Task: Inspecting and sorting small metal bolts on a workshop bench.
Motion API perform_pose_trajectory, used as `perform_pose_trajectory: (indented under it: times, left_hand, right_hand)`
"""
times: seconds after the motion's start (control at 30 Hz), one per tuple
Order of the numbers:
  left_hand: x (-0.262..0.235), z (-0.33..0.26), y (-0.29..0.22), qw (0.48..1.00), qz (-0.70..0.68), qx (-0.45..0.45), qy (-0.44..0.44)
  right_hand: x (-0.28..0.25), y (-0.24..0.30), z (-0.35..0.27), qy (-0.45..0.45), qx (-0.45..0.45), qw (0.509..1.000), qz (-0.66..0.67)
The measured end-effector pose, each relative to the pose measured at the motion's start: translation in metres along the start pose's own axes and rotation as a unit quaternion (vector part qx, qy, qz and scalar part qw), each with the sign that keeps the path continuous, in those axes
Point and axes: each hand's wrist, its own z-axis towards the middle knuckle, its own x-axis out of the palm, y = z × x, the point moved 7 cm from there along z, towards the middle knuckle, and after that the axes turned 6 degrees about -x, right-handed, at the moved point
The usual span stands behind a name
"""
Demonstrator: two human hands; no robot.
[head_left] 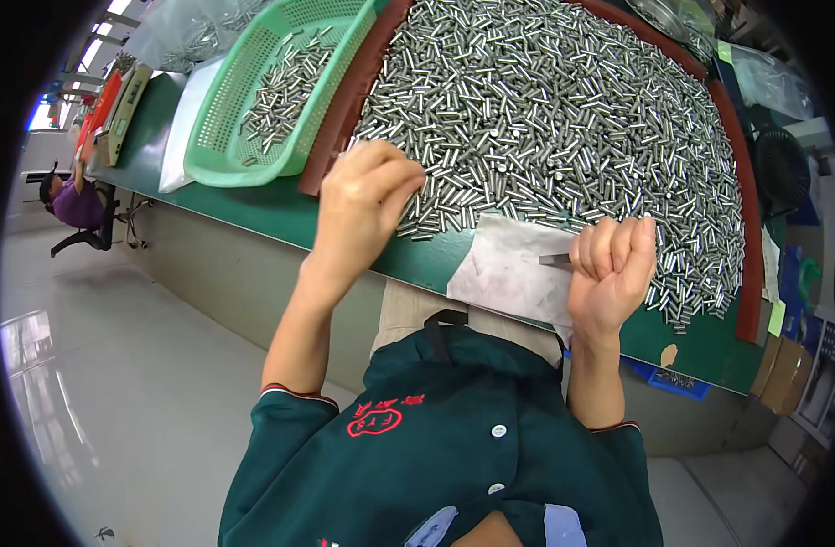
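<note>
Green tabletop (433, 259) bears spread metal pins (554, 100) near the right hand (611, 271), closed on a grey strip (554, 260) probably best held lightly, and the left hand (363, 196), fingers curled, whether on anything I cannot tell

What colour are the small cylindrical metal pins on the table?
The metal pins are shiny silver-grey, clearest in the head view.

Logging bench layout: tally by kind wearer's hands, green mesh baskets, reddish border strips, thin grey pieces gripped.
Hands: 2 (left hand, right hand)
Green mesh basket: 1
Reddish border strips: 3 (left strip, far strip, right strip)
Thin grey piece: 1
Total: 7
</note>
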Motion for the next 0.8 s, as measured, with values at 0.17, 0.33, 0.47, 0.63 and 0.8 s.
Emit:
perform_pose_trajectory:
  times: [0.17, 0.33, 0.47, 0.63, 0.8]
  left_hand:
    - [0.025, 0.006, -0.011, 0.996, 0.034, 0.045, 0.068]
    - [0.045, 0.012, -0.015, 0.976, 0.107, 0.091, 0.166]
    - [0.051, 0.019, -0.019, 0.965, 0.125, 0.116, 0.201]
    - [0.043, 0.025, -0.014, 0.975, 0.04, 0.093, 0.2]
    - [0.05, 0.006, 0.021, 0.883, -0.337, -0.264, 0.191]
  right_hand:
    - [-0.003, 0.0, 0.0, -0.004, -0.003, 1.0, 0.001]
    - [-0.003, 0.0, 0.0, -0.008, -0.004, 1.0, -0.003]
    - [-0.002, 0.002, 0.0, -0.005, -0.005, 1.0, -0.005]
    - [-0.003, 0.001, 0.0, -0.008, -0.004, 1.0, -0.009]
    - [-0.004, 0.001, 0.0, -0.009, -0.002, 1.0, -0.007]
